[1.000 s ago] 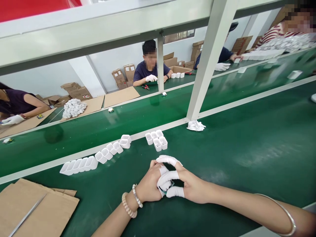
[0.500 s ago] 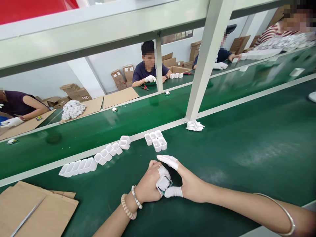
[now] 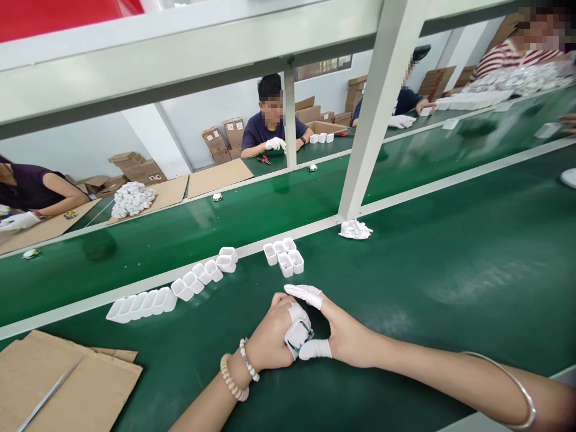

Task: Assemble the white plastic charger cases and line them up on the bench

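My left hand, with white finger covers and beaded bracelets at the wrist, is wrapped round a small white housing. A dark green part shows at the housing's right edge. My right hand is held beside it, thumb and fingers spread apart, the white-covered thumb close to the housing's lower right edge. Beyond my hands stands a small group of white cups on the green tabletop. A slanting row of white cups runs along the edge strip to the left.
Crumpled white material lies near the post. Cardboard with a metal strip is at lower left. Small parts lie on the green conveyor. Several people sit across it. Another person's fingers show at the right edge.
The small parts on the conveyor have shifted slightly right. Another person's fingers have appeared at the right edge. My right hand has moved very slightly left; my left hand keeps its hold.
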Tool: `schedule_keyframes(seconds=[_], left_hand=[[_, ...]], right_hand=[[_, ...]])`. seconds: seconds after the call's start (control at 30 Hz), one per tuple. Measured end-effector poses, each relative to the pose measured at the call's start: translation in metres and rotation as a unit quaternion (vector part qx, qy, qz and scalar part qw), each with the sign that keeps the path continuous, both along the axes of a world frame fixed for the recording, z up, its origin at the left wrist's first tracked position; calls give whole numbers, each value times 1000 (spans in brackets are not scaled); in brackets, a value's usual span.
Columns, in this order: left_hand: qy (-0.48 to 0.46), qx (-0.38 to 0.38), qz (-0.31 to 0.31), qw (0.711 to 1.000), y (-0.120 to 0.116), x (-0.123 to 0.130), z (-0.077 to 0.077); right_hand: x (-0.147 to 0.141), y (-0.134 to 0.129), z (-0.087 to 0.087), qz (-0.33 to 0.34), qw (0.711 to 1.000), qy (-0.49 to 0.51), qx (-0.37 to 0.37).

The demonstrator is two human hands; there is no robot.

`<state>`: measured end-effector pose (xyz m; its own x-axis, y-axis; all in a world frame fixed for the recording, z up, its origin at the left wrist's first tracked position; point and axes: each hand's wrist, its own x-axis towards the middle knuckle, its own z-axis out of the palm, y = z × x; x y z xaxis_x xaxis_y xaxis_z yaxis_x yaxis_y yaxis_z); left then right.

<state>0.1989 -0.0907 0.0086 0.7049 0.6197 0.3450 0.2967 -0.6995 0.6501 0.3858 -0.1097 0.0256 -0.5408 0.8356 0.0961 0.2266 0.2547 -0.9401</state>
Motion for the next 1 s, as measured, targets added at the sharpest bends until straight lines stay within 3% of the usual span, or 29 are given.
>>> schedule_keyframes(seconds=[0.4,0.63,1.0], left_hand=[[-28,-20,11,999,-3,2,5],[-4,-35,8,999,-3,2,3],[-7,-18,-7,1000,-3,1,-2]], right_hand=[[2,0,-3,57,996,35,66],[4,3,1,92,992,77,28],[3,6,5,100,991,83,34]])
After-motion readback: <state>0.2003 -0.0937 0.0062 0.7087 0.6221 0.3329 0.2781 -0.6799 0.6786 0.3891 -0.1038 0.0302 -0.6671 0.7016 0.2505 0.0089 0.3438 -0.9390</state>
